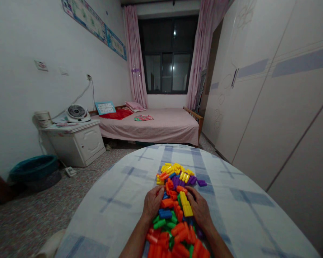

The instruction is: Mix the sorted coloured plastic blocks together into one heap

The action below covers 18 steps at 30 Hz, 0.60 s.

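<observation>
While both hands lie on the heap of plastic building blocks (177,208), the person sits at a table covered with a blue-checked tablecloth (118,200). The left hand (152,203) rests on the left edge of the heap, palm down, with the fingers bent loosely over some orange and blue blocks; they press against the pieces, but I cannot tell if they really grip one. The right hand (200,208) lies on the right edge in the same way, its fingers curved toward a yellow block (186,207) and touching it at the side. Between the two hands the blocks are piled up: orange, green, blue, yellow and red ones, all of short tube-like form.

The heap runs in a long strip down the middle of the cloth, from the bottom border of the picture, where mostly orange blocks lie between the forearms, up to a group of yellow and purple pieces beyond the fingertips. One purple block (202,183) lies a little apart at the right of that far group.

Behind the table stands a bed with a pink cover (161,125), under a dark window (168,57) with pink curtains (136,61). Left of the bed is a white bedside cabinet (80,143), and on it a small fan (76,112). A teal basin (33,167) stands on the floor near the cabinet. At the right side a pale wardrobe (271,100) fills the wall.
</observation>
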Tool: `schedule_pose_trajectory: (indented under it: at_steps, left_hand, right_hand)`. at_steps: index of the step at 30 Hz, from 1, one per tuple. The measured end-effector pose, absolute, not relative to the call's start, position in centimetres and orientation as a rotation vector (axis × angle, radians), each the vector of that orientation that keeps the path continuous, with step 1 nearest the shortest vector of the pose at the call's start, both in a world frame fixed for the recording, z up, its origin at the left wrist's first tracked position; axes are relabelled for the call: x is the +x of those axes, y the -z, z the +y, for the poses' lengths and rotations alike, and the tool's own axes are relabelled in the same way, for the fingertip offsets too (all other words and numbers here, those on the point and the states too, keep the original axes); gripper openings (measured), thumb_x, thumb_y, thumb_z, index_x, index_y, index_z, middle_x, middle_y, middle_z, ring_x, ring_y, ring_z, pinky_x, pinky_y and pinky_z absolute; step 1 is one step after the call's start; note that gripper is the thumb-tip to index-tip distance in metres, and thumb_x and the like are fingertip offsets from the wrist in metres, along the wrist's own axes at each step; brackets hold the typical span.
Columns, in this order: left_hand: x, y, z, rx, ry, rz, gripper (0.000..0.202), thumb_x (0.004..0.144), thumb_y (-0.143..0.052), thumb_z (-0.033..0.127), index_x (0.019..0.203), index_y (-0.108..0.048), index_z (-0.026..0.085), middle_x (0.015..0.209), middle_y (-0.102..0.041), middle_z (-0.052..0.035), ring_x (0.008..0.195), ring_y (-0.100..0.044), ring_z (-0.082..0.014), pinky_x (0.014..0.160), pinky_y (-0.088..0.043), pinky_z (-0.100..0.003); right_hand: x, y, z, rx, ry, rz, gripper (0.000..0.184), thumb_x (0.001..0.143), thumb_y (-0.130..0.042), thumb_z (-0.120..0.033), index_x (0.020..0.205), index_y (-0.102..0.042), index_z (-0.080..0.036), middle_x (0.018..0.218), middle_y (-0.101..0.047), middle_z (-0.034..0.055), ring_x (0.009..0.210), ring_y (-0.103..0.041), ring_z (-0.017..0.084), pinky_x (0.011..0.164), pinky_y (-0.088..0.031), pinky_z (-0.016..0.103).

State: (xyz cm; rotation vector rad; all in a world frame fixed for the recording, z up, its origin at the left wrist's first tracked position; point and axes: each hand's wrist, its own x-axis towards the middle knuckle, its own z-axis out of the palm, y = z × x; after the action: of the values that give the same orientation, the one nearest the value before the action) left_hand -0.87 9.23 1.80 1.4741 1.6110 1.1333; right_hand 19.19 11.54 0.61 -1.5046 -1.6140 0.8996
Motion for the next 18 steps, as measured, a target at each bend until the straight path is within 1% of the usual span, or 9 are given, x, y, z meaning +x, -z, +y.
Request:
schedule_pose_trajectory:
  at_steps: [7,11,15,18]
  left_hand:
    - [-0.76,-1.86,9.07,1.471,-1.141,1.604,0.047,0.086,-0.038,0.048,0.108,-0.069,0.020,0.108,-0.069,-0.0025,0.098,-0.062,-0.0158,0.092,-0.046,-0.022]
    - [-0.78,-1.88,9.11,1.460,-1.151,1.609,0.047,0.085,-0.039,0.047,0.108,-0.069,0.019,0.106,-0.069,-0.0029,0.099,-0.062,-0.0163,0.093,-0.046,-0.023]
    - [-0.86,-1.94,9.03,1.466,-1.151,1.589,0.049,0.085,-0.040,0.050,0.106,-0.070,0.018,0.105,-0.070,-0.0033,0.098,-0.063,-0.0165,0.092,-0.047,-0.023]
    - [-0.87,-1.93,8.98,1.469,-1.153,1.529,0.047,0.083,-0.044,0.050,0.106,-0.069,0.018,0.110,-0.068,-0.0039,0.104,-0.061,-0.0169,0.097,-0.046,-0.025]
  right_hand:
    - [19.20,-0.68,11.42,-1.483,-0.883,-1.587,0.049,0.081,-0.040,-0.050,0.110,-0.064,-0.019,0.114,-0.065,0.0044,0.105,-0.061,0.017,0.099,-0.046,0.030]
    - [19.14,-0.61,11.43,-1.488,-0.869,-1.589,0.048,0.082,-0.040,-0.049,0.110,-0.065,-0.019,0.113,-0.065,0.0041,0.103,-0.061,0.017,0.098,-0.046,0.030]
    - [19.19,-0.44,11.55,-1.469,-0.851,-1.603,0.046,0.082,-0.040,-0.050,0.105,-0.067,-0.019,0.109,-0.067,0.0041,0.101,-0.062,0.017,0.097,-0.047,0.029]
    - [19.14,-0.57,11.44,-1.432,-0.860,-1.611,0.047,0.082,-0.041,-0.051,0.102,-0.067,-0.018,0.106,-0.068,0.0051,0.097,-0.062,0.017,0.093,-0.048,0.029]
